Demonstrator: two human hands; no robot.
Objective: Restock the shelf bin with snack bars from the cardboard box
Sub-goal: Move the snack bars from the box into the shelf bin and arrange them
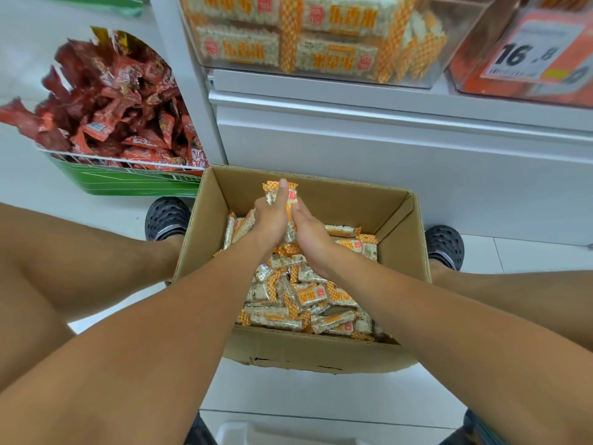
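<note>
Single view only, from a head-worn wide-angle camera. It looked forward and steeply down onto an open cardboard box [298, 348] on the floor, close enough that both forearms ran in from the bottom corners. Beyond the box the white shelf unit [385, 130] rose, its clear bin [321, 36] cut by the top edge. Frame edges bowed noticeably.

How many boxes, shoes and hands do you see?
Cardboard box: 1
Shoes: 2, one left of the box, one right of it
Hands: 2, left hand, right hand
Total: 5
</note>
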